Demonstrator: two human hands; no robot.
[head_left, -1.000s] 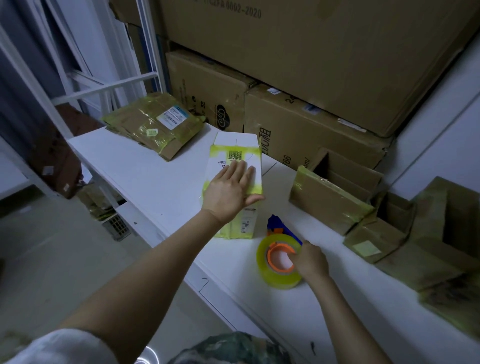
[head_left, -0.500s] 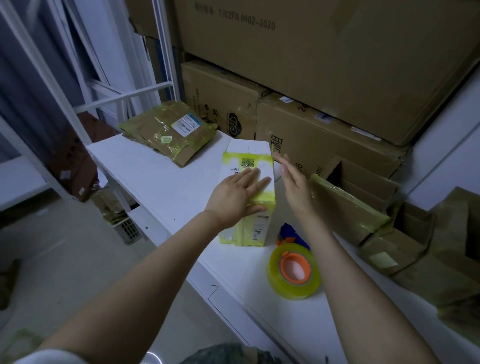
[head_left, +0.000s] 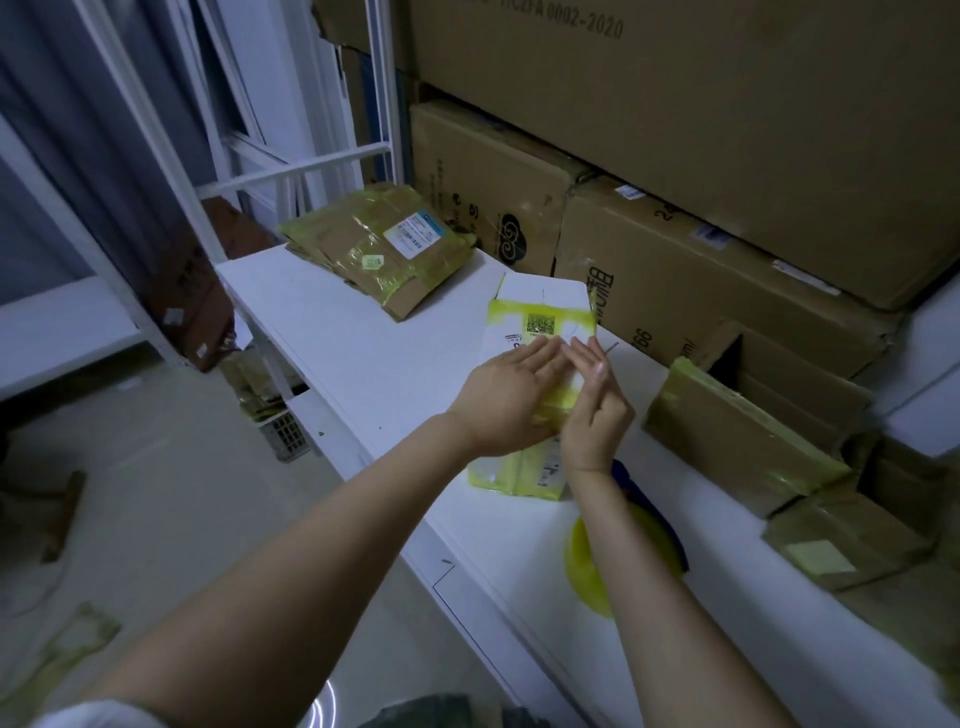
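Head cam: the white parcel, wrapped in bands of yellow tape with a QR code sticker on top, lies flat on the white counter, its far end just beside the stacked cardboard cartons at the back. The left grip lies palm down across the middle of the parcel, fingers straight and together, released and curled round nothing. The right grip stands edge-on right next to it over the same parcel, fingertips touching the left fingers; its fingers look mostly straight and nothing shows pinched between them, so it reads as released too, though whether it actually presses the tape is hard to tell.

Near the person, the yellow tape roll sits on the counter, half hidden under the right forearm, with a bit of blue dispenser poking out behind the wrist. At the far left corner of the counter lies a brown taped parcel with a shipping label. On the right are some opened brown boxes with yellowish tape.
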